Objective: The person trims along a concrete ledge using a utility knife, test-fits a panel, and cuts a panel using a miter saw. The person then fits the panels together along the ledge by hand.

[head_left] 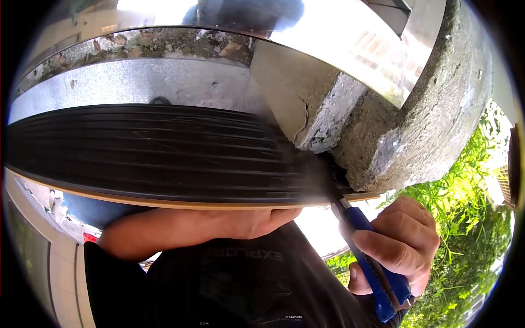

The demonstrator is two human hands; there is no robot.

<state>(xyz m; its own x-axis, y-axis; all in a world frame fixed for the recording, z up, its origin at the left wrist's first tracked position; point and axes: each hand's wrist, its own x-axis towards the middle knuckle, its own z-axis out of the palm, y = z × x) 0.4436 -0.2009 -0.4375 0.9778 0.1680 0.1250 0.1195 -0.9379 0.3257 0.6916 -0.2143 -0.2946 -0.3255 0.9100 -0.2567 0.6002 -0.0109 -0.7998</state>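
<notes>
My right hand [402,243] is wrapped around a blue utility knife [363,227], angled up and to the left. Its dark blade is smeared by motion where it meets the end of a dark ribbed panel [164,147], next to a concrete block. A hazy smear covers that end of the panel. Below the panel's tan near edge, my left hand [257,222] lies against it and supports it. Most of the left fingers are hidden behind the panel.
A rough concrete block [410,131] stands close to the blade at the right. Behind the panel run a grey ledge [131,82] and a shiny reflective surface [339,33]. Green plants [459,218] grow to the right.
</notes>
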